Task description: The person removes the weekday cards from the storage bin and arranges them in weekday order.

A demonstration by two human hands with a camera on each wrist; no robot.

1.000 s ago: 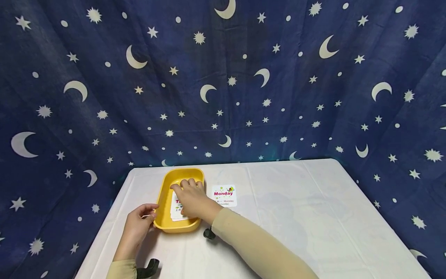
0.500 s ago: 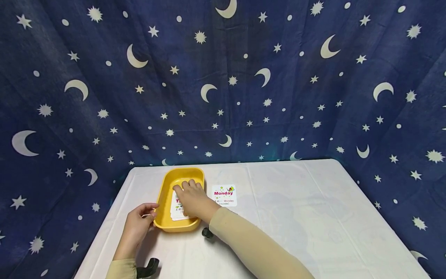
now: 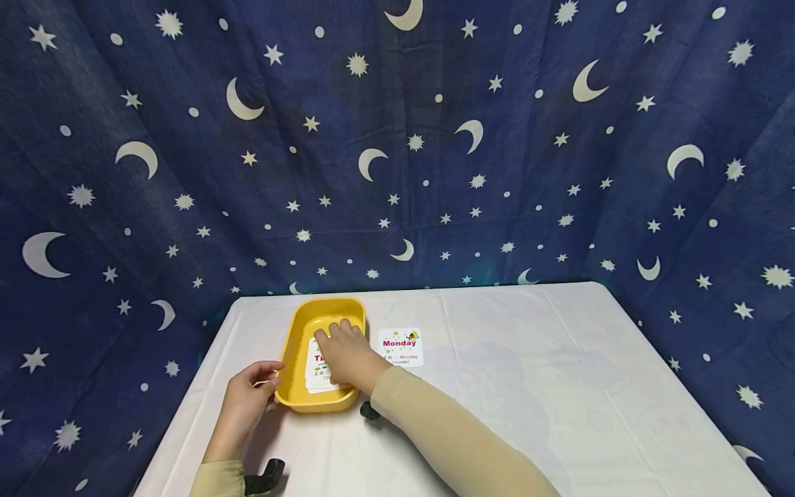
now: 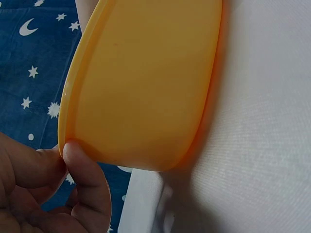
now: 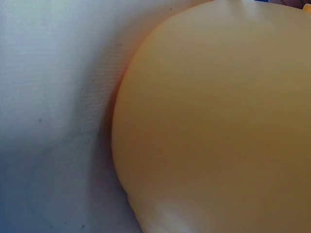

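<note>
A yellow tray (image 3: 290,359) stands at the left of the table, with white printed cards (image 3: 318,379) lying stacked in it. Red lettering starting with T shows on the top card. My left hand (image 3: 243,407) pinches the tray's left rim between thumb and finger; its thumb and fingers (image 4: 87,170) show at the rim in the left wrist view. Reaching into the tray, my right hand (image 3: 348,355) lies over the right part of the top card with its fingers bent. Its fingertips are mostly hidden, so I cannot tell whether they pinch the card. The right wrist view shows the tray's outer wall (image 5: 209,121).
Just right of the tray a card printed Monday (image 3: 400,347) lies face up on the white-covered table (image 3: 528,359). A dark blue curtain (image 3: 397,138) with moons and stars hangs behind. A black wrist mount (image 3: 266,476) sits by the left sleeve.
My right hand has shifted slightly to the right over the card, uncovering a little more of its print. The left hand and the tray have stayed in place.
</note>
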